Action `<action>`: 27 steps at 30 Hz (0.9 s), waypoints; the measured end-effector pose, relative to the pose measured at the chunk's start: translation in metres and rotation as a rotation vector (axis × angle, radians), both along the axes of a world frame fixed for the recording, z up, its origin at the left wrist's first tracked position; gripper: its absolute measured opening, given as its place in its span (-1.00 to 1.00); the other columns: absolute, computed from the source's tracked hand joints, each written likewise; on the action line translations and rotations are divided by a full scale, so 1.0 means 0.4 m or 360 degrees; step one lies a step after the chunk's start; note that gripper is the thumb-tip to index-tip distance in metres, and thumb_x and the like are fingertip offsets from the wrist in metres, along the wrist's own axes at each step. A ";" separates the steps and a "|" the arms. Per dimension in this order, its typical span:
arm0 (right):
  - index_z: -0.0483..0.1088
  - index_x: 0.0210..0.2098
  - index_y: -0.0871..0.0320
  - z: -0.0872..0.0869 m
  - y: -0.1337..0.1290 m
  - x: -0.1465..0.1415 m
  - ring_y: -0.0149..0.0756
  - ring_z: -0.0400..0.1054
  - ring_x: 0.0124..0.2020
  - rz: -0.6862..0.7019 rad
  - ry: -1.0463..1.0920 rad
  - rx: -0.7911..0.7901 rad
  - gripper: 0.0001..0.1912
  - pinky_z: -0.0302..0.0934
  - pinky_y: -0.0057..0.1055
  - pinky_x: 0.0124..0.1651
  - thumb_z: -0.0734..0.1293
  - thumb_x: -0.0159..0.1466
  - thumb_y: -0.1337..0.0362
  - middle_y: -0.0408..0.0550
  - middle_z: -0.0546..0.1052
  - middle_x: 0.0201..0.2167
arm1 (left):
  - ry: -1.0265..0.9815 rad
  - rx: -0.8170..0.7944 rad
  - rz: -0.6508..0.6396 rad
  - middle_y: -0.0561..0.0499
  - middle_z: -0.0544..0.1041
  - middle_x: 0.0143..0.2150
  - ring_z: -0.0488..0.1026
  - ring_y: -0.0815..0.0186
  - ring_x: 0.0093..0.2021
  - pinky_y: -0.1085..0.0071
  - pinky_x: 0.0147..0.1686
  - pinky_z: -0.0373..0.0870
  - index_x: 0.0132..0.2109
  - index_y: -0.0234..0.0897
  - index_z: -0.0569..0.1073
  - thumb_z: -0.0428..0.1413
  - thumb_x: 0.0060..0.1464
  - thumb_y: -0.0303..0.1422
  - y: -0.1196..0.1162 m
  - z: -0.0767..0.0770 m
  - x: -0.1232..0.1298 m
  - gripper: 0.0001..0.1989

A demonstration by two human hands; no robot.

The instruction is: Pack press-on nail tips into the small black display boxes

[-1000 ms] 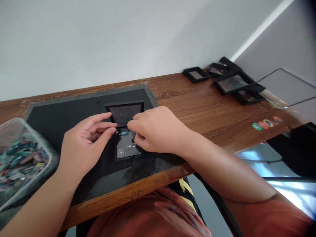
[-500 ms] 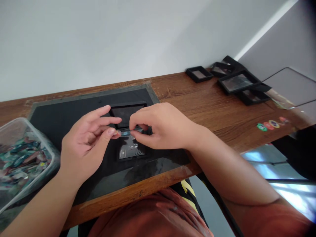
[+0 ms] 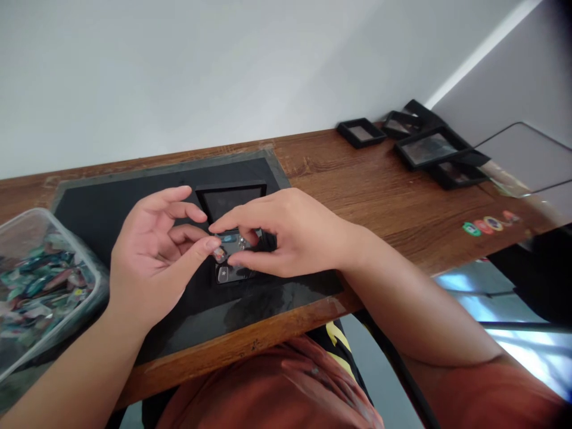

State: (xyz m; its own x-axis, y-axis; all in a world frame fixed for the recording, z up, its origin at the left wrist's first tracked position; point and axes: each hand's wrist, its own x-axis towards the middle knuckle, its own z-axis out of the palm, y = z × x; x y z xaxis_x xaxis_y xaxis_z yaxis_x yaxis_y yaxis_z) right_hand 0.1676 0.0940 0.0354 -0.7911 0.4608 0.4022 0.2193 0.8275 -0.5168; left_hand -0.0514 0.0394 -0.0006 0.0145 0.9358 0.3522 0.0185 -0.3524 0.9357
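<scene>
A black hinged frame lies opened out on the dark mat, with film windows in both halves. On its near half rest a small blue piece, a shiny clear piece and a grey tile with a white star. My left hand has its thumb tip against a small clear piece with orange and white, fingertips close behind; its upper fingers are loosely curled. My right hand reaches over the frame from the right, thumb and forefinger spread around these pieces, partly covering the frame.
A clear plastic tub full of small coloured packets stands at the left. Several black frames are piled at the back right of the wooden table. Round coloured stickers sit near the right edge.
My right thumb and forefinger have parted from a pinch and shifted left toward my left thumb. The blue piece now lies on the frame, and the orange-and-white piece sits lower.
</scene>
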 end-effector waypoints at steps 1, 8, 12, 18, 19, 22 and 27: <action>0.54 -0.01 0.18 -0.002 0.000 -0.002 -0.44 0.38 -0.33 0.0025 0.0013 0.0003 -0.73 0.08 -0.48 -0.27 0.42 0.30 0.27 -0.20 0.55 -0.35 | -0.0024 -0.0006 -0.0010 0.09 0.53 -0.14 0.58 0.43 -0.39 0.46 -0.34 0.66 0.12 -0.01 0.51 0.42 -0.02 -0.50 0.001 0.001 0.000 -0.43; 0.56 -0.06 0.23 -0.016 0.000 -0.015 -0.45 0.37 -0.30 0.0083 0.0094 0.0012 -0.80 0.11 -0.49 -0.26 0.42 0.33 0.31 -0.16 0.52 -0.34 | -0.0106 -0.0037 -0.0047 0.14 0.53 -0.13 0.58 0.45 -0.40 0.50 -0.37 0.68 0.06 -0.02 0.53 0.44 -0.05 -0.45 0.003 0.010 -0.002 -0.47; 0.56 -0.09 0.21 -0.012 0.000 -0.013 -0.46 0.37 -0.31 0.0080 0.0106 0.0010 -0.82 0.12 -0.49 -0.24 0.42 0.34 0.29 -0.18 0.52 -0.38 | -0.0121 0.0020 -0.0073 0.11 0.54 -0.11 0.59 0.46 -0.38 0.56 -0.33 0.68 0.07 -0.06 0.54 0.43 -0.06 -0.52 0.004 0.008 -0.002 -0.46; 0.59 -0.14 0.19 0.001 -0.003 -0.003 -0.50 0.40 -0.33 0.0038 0.0085 -0.0005 -0.84 0.12 -0.52 -0.26 0.36 0.34 0.41 -0.18 0.58 -0.34 | -0.0111 0.0087 -0.0171 0.12 0.49 -0.11 0.62 0.48 -0.35 0.59 -0.24 0.67 0.12 -0.08 0.51 0.33 0.01 -0.63 0.004 0.003 -0.005 -0.44; 0.59 -0.13 0.20 0.003 -0.004 -0.002 -0.49 0.41 -0.33 0.0038 0.0083 -0.0005 -0.84 0.12 -0.51 -0.26 0.38 0.33 0.39 -0.18 0.59 -0.35 | -0.0113 0.0096 -0.0154 0.11 0.49 -0.11 0.62 0.48 -0.35 0.59 -0.24 0.66 0.12 -0.08 0.51 0.33 0.02 -0.63 0.004 0.003 -0.005 -0.45; 0.59 -0.12 0.19 0.003 -0.006 0.000 -0.46 0.41 -0.33 -0.0001 0.0096 0.0033 -0.83 0.12 -0.50 -0.29 0.44 0.32 0.27 -0.18 0.59 -0.37 | -0.0133 0.0123 -0.0081 0.10 0.49 -0.11 0.62 0.47 -0.35 0.57 -0.26 0.67 0.09 -0.09 0.52 0.36 0.01 -0.61 0.001 0.004 -0.001 -0.48; 0.61 -0.17 0.16 -0.001 -0.009 0.001 -0.50 0.40 -0.38 -0.0107 0.0120 0.0220 -0.84 0.06 -0.49 -0.36 0.45 0.34 0.20 -0.20 0.59 -0.38 | -0.0123 0.0034 -0.0039 0.12 0.47 -0.12 0.61 0.48 -0.36 0.55 -0.26 0.68 0.09 -0.04 0.49 0.36 0.02 -0.60 -0.006 0.010 0.004 -0.46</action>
State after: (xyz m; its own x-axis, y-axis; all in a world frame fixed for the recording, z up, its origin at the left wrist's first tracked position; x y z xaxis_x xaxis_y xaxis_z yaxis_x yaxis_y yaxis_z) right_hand 0.1679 0.0903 0.0351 -0.7256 0.4477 0.5225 0.2412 0.8767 -0.4162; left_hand -0.0498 0.0372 0.0033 0.0091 0.9279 0.3728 -0.0623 -0.3716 0.9263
